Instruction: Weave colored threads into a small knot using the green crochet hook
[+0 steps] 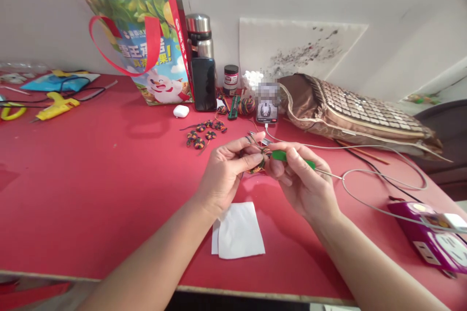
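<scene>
One small multicoloured yarn piece, head view: above the red table, pinched in the left hand; likely light, soft, best held by its edge. One green-handled tool: gripped by the right hand, probably stiff.

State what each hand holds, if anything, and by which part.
Right hand: a thin tool, by its green handle. Left hand: a small multicoloured yarn piece, apparently by its edge, between thumb and fingers.
</scene>
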The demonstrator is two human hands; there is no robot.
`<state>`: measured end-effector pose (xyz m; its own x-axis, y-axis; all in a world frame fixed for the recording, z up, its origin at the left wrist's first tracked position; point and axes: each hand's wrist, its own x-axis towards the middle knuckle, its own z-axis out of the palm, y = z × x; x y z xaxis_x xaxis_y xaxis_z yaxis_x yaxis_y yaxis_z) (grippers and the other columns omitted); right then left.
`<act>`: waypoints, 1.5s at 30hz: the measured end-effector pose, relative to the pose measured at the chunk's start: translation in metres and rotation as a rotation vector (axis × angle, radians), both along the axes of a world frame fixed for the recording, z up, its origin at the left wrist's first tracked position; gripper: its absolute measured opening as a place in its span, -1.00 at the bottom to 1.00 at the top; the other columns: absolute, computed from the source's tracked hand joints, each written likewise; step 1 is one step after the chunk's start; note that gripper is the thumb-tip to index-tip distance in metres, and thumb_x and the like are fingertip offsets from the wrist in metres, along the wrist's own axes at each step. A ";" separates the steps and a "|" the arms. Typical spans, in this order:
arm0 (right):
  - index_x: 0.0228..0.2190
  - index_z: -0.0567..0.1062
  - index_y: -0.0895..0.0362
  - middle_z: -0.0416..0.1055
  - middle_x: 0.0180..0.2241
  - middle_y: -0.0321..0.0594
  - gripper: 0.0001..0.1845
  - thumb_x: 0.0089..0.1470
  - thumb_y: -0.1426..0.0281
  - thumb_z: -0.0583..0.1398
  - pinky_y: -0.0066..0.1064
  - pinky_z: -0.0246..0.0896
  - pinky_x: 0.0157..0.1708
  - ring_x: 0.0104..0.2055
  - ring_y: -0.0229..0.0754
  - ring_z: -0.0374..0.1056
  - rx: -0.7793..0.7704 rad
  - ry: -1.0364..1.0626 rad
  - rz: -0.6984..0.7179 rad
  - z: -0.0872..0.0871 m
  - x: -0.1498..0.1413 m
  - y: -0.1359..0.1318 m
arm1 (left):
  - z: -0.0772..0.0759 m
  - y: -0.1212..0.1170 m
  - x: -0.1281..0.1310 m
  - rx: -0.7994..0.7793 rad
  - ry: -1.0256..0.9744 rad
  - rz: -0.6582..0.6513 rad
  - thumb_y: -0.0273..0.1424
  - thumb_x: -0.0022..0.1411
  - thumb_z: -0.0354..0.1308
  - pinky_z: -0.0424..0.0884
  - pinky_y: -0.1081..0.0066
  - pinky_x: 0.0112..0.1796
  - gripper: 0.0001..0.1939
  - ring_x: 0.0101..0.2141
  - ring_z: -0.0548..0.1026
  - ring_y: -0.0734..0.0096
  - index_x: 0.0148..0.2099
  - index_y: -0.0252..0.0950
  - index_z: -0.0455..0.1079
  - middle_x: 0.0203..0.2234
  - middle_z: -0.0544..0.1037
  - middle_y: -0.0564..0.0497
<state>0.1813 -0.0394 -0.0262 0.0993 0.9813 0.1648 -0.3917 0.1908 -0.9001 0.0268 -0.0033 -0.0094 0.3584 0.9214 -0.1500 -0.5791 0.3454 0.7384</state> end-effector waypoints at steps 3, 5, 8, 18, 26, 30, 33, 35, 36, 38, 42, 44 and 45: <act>-0.22 0.76 0.04 0.42 -0.55 -0.34 -0.73 0.21 0.11 0.43 -0.38 0.20 -0.51 -0.59 -0.35 0.08 -0.009 -0.021 -0.011 0.001 0.001 0.001 | 0.000 0.000 0.001 0.035 -0.007 -0.011 -0.52 0.06 0.51 0.47 0.39 -0.20 -0.77 -0.30 0.59 0.38 -0.19 -0.23 0.77 -0.40 0.70 -0.02; -0.23 0.75 0.05 0.40 -0.56 -0.35 -0.72 0.20 0.11 0.43 -0.37 0.21 -0.51 -0.59 -0.34 0.10 -0.007 -0.031 -0.021 0.001 0.002 0.001 | -0.001 0.000 0.001 0.026 -0.013 -0.010 -0.50 0.06 0.52 0.48 0.37 -0.18 -0.79 -0.29 0.61 0.36 -0.20 -0.22 0.77 -0.38 0.72 -0.04; -0.23 0.73 0.05 0.39 -0.56 -0.36 -0.72 0.22 0.10 0.42 -0.36 0.28 -0.47 -0.58 -0.33 0.14 0.006 -0.050 -0.023 0.000 0.002 0.001 | -0.001 0.000 0.001 0.002 0.001 0.020 -0.53 0.04 0.52 0.42 0.44 -0.31 -0.76 -0.39 0.56 0.47 -0.18 -0.23 0.77 -0.40 0.70 -0.01; -0.12 0.71 0.04 0.49 -0.47 -0.28 -0.77 0.39 0.20 0.29 -0.33 0.32 -0.44 -0.49 -0.25 0.31 0.141 -0.402 -0.261 -0.006 -0.010 -0.009 | -0.002 -0.009 0.011 0.024 0.095 0.246 -0.51 0.06 0.54 0.47 0.45 -0.21 -0.63 -0.39 0.53 0.50 -0.03 -0.26 0.74 -0.49 0.64 0.10; -0.03 0.69 0.02 0.56 -0.42 -0.26 -0.76 0.42 0.23 0.26 -0.31 0.41 -0.40 -0.46 -0.22 0.39 0.224 -0.431 -0.230 -0.014 -0.011 -0.009 | 0.002 -0.004 0.004 -0.157 -0.008 0.135 -0.63 0.02 0.46 0.46 0.49 -0.33 -0.76 -0.51 0.52 0.54 -0.21 -0.34 0.74 -0.59 0.59 0.09; -0.04 0.72 -0.01 0.54 -0.42 -0.28 -0.78 0.42 0.24 0.28 -0.37 0.32 -0.43 -0.44 -0.25 0.36 0.202 -0.305 -0.110 -0.018 -0.001 -0.004 | 0.007 0.003 -0.004 -0.187 -0.004 0.085 -0.68 0.02 0.43 0.45 0.55 -0.36 -0.74 -0.51 0.56 0.55 -0.20 -0.38 0.74 -0.58 0.60 0.08; -0.05 0.74 -0.01 0.52 -0.45 -0.28 -0.78 0.40 0.22 0.31 -0.39 0.30 -0.43 -0.43 -0.25 0.36 0.175 -0.294 -0.095 -0.018 0.006 -0.002 | 0.011 0.005 -0.006 -0.208 -0.002 0.071 -0.71 0.03 0.41 0.45 0.61 -0.39 -0.74 -0.51 0.58 0.58 -0.21 -0.39 0.73 -0.58 0.60 0.09; -0.07 0.75 -0.01 0.53 -0.45 -0.26 -0.78 0.37 0.20 0.34 -0.40 0.31 -0.45 -0.44 -0.26 0.36 0.160 -0.292 -0.099 -0.016 0.009 -0.001 | 0.014 0.005 -0.007 -0.223 0.021 0.079 -0.73 0.05 0.38 0.45 0.63 -0.40 -0.75 -0.51 0.59 0.58 -0.24 -0.39 0.73 -0.58 0.60 0.08; -0.09 0.76 0.00 0.52 -0.45 -0.26 -0.78 0.36 0.19 0.35 -0.41 0.30 -0.46 -0.45 -0.27 0.36 0.157 -0.293 -0.102 -0.015 0.011 -0.001 | 0.015 0.006 -0.007 -0.227 0.031 0.082 -0.74 0.05 0.36 0.44 0.64 -0.41 -0.75 -0.51 0.60 0.57 -0.25 -0.38 0.73 -0.59 0.60 0.08; -0.12 0.77 0.00 0.51 -0.47 -0.26 -0.78 0.34 0.18 0.36 -0.42 0.27 -0.50 -0.48 -0.28 0.35 0.164 -0.299 -0.105 -0.012 0.013 -0.001 | 0.017 0.007 -0.008 -0.223 0.040 0.079 -0.76 0.05 0.33 0.43 0.65 -0.45 -0.74 -0.52 0.60 0.57 -0.26 -0.38 0.73 -0.59 0.59 0.08; -0.14 0.78 0.03 0.53 -0.48 -0.25 -0.77 0.32 0.18 0.38 -0.42 0.26 -0.52 -0.50 -0.29 0.36 0.162 -0.308 -0.099 -0.007 0.017 0.000 | 0.019 0.010 -0.012 -0.207 0.029 0.023 -0.76 0.04 0.31 0.38 0.69 -0.52 -0.71 -0.54 0.58 0.61 -0.25 -0.38 0.73 -0.60 0.57 0.10; -0.16 0.79 0.03 0.57 -0.45 -0.24 -0.77 0.31 0.17 0.39 -0.41 0.27 -0.51 -0.50 -0.30 0.36 0.161 -0.304 -0.085 -0.005 0.020 0.000 | 0.019 0.012 -0.015 -0.229 0.030 -0.002 -0.77 0.03 0.29 0.41 0.69 -0.50 -0.70 -0.53 0.59 0.61 -0.26 -0.38 0.73 -0.58 0.58 0.09; -0.16 0.79 0.02 0.58 -0.44 -0.24 -0.78 0.30 0.17 0.40 -0.41 0.26 -0.51 -0.50 -0.30 0.35 0.162 -0.302 -0.076 -0.004 0.021 -0.001 | 0.019 0.012 -0.016 -0.238 0.033 -0.006 -0.77 0.03 0.27 0.43 0.69 -0.49 -0.69 -0.53 0.59 0.61 -0.25 -0.39 0.73 -0.57 0.59 0.09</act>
